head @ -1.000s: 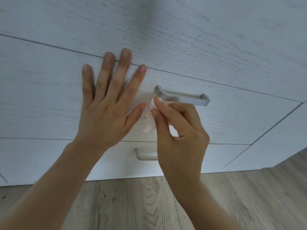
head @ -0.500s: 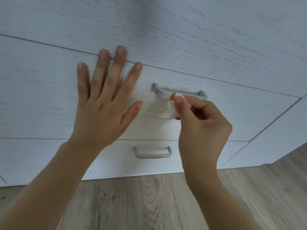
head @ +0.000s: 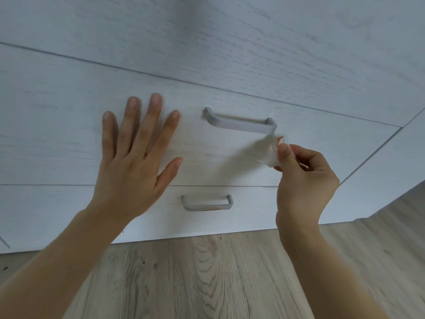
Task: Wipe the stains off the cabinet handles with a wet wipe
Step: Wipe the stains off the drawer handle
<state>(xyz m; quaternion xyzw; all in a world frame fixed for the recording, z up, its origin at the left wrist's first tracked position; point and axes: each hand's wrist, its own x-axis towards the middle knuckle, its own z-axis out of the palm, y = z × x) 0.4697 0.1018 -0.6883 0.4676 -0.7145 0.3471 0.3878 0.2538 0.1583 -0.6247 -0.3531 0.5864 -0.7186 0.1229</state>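
Below the upper handle (head: 240,122), right hand (head: 303,178) pinches the stained wet wipe (head: 272,153); left hand (head: 135,162) lies spread flat on the drawer front (head: 69,134). Lower handle (head: 207,203), smeared orange, likely needs wiping next.

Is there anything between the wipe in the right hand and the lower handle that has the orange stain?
Nothing visible blocks it. The right hand pinches the wipe beside the upper handle; only bare drawer front separates it from the lower handle. The left hand lies flat farther left.
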